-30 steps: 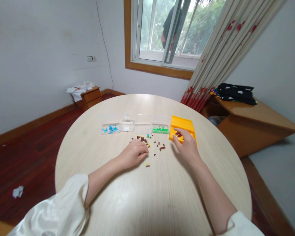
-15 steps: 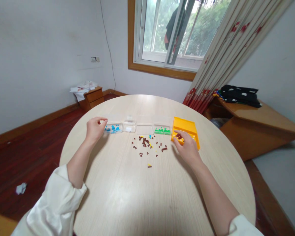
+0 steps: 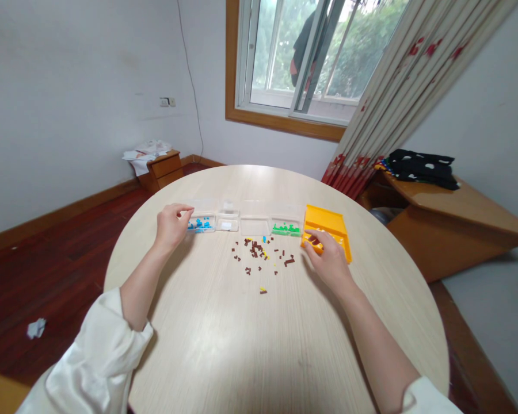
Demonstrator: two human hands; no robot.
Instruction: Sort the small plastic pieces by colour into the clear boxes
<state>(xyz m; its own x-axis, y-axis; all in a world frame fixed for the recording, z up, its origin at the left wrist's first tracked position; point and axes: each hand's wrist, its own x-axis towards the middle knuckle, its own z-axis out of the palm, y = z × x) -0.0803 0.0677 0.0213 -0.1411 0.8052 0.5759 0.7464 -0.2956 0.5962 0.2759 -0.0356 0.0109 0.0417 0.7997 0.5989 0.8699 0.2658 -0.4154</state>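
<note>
My left hand is held over the left end of a transparent box of small blue bricks. Its thumb and forefinger are pinched together, and whatever may be between them is too small to see. At the right, my right hand reaches to the near left corner of an open yellow box, thumb and forefinger apart. White pieces show inside that box, partly behind the fingers. Small brown bricks, with a few yellow and blue ones, lie scattered between the hands.
Between the hands stand a transparent box with a white piece, another see-through box, and one with green bricks. A small brown and yellow piece lies closer to me on the round table.
My left hand has shifted slightly to the right over the box of blue bricks, still pinched. My right hand stays at the yellow box, almost unmoved.
</note>
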